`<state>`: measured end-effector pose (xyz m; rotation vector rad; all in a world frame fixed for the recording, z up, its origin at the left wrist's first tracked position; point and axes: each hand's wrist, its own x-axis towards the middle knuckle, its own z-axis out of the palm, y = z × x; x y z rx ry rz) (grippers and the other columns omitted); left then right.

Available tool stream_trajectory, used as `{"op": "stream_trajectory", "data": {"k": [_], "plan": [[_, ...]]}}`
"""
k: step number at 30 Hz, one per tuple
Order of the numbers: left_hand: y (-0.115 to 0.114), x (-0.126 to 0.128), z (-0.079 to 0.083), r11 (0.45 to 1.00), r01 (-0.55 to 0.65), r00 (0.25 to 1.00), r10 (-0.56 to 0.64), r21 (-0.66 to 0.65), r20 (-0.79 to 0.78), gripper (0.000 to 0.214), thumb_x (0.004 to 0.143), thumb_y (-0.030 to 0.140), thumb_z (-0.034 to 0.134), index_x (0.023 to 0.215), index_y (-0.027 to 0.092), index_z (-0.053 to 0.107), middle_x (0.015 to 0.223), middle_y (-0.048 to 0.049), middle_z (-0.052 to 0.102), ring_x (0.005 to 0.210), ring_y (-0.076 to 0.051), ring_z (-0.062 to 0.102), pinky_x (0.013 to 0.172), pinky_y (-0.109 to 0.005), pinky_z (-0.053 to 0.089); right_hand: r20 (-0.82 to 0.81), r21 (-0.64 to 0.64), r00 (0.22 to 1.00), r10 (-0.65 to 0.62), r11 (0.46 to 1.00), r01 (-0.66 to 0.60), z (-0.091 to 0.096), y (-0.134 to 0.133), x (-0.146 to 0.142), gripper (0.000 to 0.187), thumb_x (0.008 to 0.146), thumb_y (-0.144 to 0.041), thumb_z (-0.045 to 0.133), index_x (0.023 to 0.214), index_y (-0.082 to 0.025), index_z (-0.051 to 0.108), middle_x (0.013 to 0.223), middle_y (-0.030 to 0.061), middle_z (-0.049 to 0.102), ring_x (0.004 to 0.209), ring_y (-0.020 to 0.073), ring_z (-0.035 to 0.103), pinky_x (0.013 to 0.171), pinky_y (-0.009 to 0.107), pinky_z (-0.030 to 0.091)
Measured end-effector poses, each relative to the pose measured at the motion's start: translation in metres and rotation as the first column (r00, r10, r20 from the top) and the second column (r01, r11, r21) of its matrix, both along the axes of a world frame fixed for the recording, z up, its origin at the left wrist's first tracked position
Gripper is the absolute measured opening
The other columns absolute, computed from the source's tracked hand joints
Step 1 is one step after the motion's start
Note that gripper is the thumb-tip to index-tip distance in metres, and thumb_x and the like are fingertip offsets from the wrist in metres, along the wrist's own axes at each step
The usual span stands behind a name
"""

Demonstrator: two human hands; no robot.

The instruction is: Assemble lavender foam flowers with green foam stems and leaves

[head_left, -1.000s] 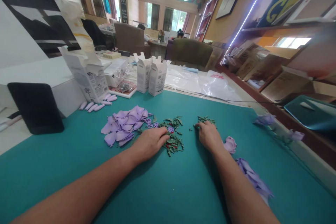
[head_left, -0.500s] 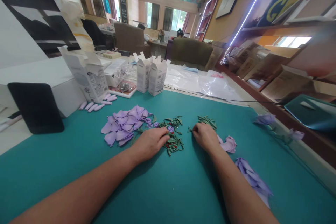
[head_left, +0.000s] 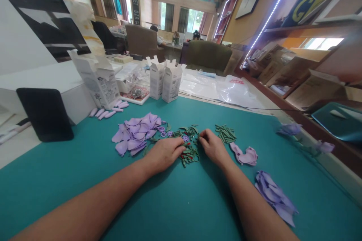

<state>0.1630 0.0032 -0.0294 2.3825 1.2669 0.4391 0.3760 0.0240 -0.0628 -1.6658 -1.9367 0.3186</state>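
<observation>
My left hand point(head_left: 165, 152) lies knuckles-up on the teal mat point(head_left: 181, 203), fingers curled with their tips in a heap of small green and red parts point(head_left: 189, 153). My right hand point(head_left: 212, 147) is closed in a pinch at the right side of that heap, beside a purple disc point(head_left: 185, 138); what it pinches is hidden. A bundle of green sticks point(head_left: 225, 133) lies just right of it. A pile of lilac petals point(head_left: 135, 137) sits left of my left hand.
A part-built lilac flower point(head_left: 245, 156) and more petals point(head_left: 274, 196) lie to the right. Open white cartons point(head_left: 165, 81) and a bigger carton point(head_left: 97, 81) stand at the mat's far edge. A black tablet point(head_left: 45, 118) leans at left. Lilac flowers point(head_left: 290, 128) lie near the right rim.
My right hand has slid left from the green sticks to the heap of small parts, closing into a pinch. The left hand has stayed put.
</observation>
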Motion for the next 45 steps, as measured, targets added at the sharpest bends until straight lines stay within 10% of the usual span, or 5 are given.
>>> {"op": "stream_trajectory", "data": {"k": [8, 14, 22, 38, 45], "plan": [[0.0, 0.0, 0.001, 1.0, 0.005, 1.0, -0.005, 0.009, 0.021, 0.023, 0.091, 0.032, 0.04, 0.082, 0.02, 0.057, 0.081, -0.0029, 0.064, 0.076, -0.018, 0.058, 0.066, -0.026, 0.04, 0.003, 0.014, 0.992, -0.126, 0.992, 0.126, 0.005, 0.001, 0.016, 0.006, 0.079, -0.026, 0.046, 0.078, -0.023, 0.051, 0.07, 0.0006, 0.059, 0.066, 0.0187, 0.053, 0.063, 0.029, 0.038], [-0.001, -0.001, 0.005, 0.989, -0.042, 0.974, 0.073, -0.141, 0.217, 0.02, 0.088, 0.03, 0.043, 0.092, 0.02, 0.061, 0.071, -0.0005, 0.063, 0.07, -0.016, 0.058, 0.064, -0.026, 0.041, -0.2, -0.028, 0.98, 0.02, 0.999, -0.026, 0.004, -0.002, 0.001, 0.022, 0.078, -0.025, 0.049, 0.097, -0.021, 0.059, 0.073, -0.0009, 0.06, 0.065, 0.0167, 0.054, 0.064, 0.029, 0.04], [-0.001, 0.0, 0.007, 0.894, 0.062, 0.864, 0.174, -0.443, 0.472, 0.023, 0.083, 0.026, 0.046, 0.102, 0.017, 0.057, 0.064, 0.0028, 0.056, 0.058, -0.012, 0.053, 0.058, -0.023, 0.044, -0.806, -0.088, 0.59, 0.037, 0.979, -0.181, 0.031, -0.013, -0.021, 0.033, 0.066, -0.042, 0.072, 0.088, -0.02, 0.062, 0.075, 0.0018, 0.068, 0.063, 0.0156, 0.06, 0.061, 0.03, 0.047], [0.004, -0.001, 0.002, 0.865, 0.117, 0.799, 0.211, -0.488, 0.564, 0.022, 0.086, 0.034, 0.046, 0.091, 0.015, 0.057, 0.067, 0.0011, 0.059, 0.052, -0.009, 0.046, 0.053, -0.023, 0.038, -0.91, -0.07, 0.413, 0.034, 0.97, -0.234, 0.029, -0.022, -0.026, 0.024, 0.072, -0.037, 0.073, 0.086, -0.021, 0.062, 0.065, -0.0032, 0.062, 0.058, 0.0127, 0.057, 0.06, 0.027, 0.046], [0.003, 0.0, 0.006, 0.849, 0.096, 0.782, 0.259, -0.52, 0.567, 0.02, 0.084, 0.029, 0.048, 0.09, 0.013, 0.058, 0.064, 0.0015, 0.058, 0.05, -0.008, 0.045, 0.052, -0.022, 0.037, -0.886, -0.058, 0.462, 0.039, 0.979, -0.195, 0.028, -0.021, -0.027, 0.025, 0.072, -0.04, 0.074, 0.08, -0.02, 0.062, 0.061, -0.0033, 0.06, 0.057, 0.0123, 0.054, 0.058, 0.026, 0.043]]}}
